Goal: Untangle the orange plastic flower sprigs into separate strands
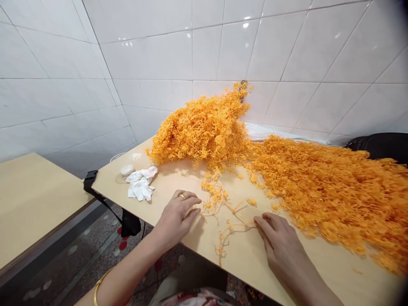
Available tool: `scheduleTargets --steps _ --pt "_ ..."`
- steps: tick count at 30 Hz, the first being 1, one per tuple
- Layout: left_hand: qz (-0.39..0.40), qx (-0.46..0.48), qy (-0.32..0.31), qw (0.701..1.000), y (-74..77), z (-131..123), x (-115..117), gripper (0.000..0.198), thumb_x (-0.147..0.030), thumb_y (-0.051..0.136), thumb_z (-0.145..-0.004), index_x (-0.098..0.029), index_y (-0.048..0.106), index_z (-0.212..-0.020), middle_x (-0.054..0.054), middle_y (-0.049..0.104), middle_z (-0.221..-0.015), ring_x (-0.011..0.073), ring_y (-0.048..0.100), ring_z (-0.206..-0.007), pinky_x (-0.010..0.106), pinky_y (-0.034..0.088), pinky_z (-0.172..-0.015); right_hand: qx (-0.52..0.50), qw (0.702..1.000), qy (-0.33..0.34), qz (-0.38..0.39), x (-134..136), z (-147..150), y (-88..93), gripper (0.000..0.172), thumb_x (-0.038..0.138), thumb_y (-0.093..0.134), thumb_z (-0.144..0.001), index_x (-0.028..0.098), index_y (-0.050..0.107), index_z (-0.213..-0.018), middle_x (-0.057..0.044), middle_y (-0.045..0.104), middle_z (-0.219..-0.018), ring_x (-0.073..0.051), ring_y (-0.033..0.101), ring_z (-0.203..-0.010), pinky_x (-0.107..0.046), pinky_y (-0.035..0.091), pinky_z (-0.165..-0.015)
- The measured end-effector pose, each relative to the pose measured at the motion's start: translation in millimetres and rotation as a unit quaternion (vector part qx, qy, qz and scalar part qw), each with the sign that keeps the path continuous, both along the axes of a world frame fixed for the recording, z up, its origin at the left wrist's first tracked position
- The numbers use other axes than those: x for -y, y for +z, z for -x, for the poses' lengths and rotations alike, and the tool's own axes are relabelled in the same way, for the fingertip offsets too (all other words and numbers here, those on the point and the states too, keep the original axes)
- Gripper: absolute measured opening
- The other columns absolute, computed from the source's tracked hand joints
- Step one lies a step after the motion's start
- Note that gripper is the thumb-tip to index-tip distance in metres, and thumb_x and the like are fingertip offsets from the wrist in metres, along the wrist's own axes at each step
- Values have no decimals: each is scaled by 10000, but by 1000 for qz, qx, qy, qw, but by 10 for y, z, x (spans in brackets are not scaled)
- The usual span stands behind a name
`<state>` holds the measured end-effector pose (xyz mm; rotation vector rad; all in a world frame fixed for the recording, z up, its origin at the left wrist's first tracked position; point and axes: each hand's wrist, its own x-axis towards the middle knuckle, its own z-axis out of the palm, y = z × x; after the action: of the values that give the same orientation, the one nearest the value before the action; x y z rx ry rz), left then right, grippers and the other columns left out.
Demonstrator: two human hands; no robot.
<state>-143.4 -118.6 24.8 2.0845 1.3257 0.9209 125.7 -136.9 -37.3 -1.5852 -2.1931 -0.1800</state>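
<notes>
Stem (220,253), orange, one: lay on the table (175,178), its far end at the right hand's fingertips. Right hand (282,238): fingers close together; grip could not be told. Left hand (178,216): thumb and forefinger narrowly parted beside sprigs (216,193); grip likewise uncertain. Heap (200,131), orange: beyond both hands. Spread pile (334,191), orange: at right. Tissue (140,187), white: at left.

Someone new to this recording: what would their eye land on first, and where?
Most likely the tall heap of orange sprigs at the back of the table, beside a lower, wider orange pile spreading right. In front, the left hand and right hand frame a few loose sprigs. Crumpled white tissue stands out near the table's left end.
</notes>
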Motion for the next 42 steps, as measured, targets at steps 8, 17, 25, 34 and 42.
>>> scheduleTargets --steps 8,17,25,34,42 --pt "-75 -144 -10 987 -406 -67 -132 222 -139 403 -793 -163 612 -723 85 536 -846 195 440 -889 309 380 -762 -108 982 152 -13 217 541 406 304 125 383 -820 168 458 -1111 -126 490 -1069 -224 449 -1006 -374 406 -842" --pt "13 -9 14 1000 -275 -529 79 218 -270 435 -798 -163 536 -638 18 487 -618 133 450 -615 251 335 -592 -250 960 76 105 272 555 242 201 226 351 -868 178 540 -816 -69 552 -818 -186 509 -790 -329 410 -710" --pt "233 253 -230 910 -173 -954 148 166 -241 438 -768 -144 554 -699 24 527 -682 121 476 -658 233 367 -623 -536 813 32 225 206 447 344 219 376 458 -818 171 512 -764 1 516 -704 -127 493 -675 -232 393 -599" --pt "314 235 -87 916 -266 -871 11 289 -379 533 -718 -140 505 -558 -35 418 -480 71 365 -454 203 295 -448 -601 756 -41 256 81 214 375 299 428 560 -710 152 508 -608 47 404 -520 -67 330 -474 -210 239 -454" --pt "523 502 -37 687 -227 -1162 -143 161 -174 691 -577 -121 594 -693 32 608 -684 121 557 -653 245 415 -651 -672 652 32 350 26 211 484 298 406 633 -648 150 501 -572 66 398 -444 -60 341 -436 -215 251 -474"
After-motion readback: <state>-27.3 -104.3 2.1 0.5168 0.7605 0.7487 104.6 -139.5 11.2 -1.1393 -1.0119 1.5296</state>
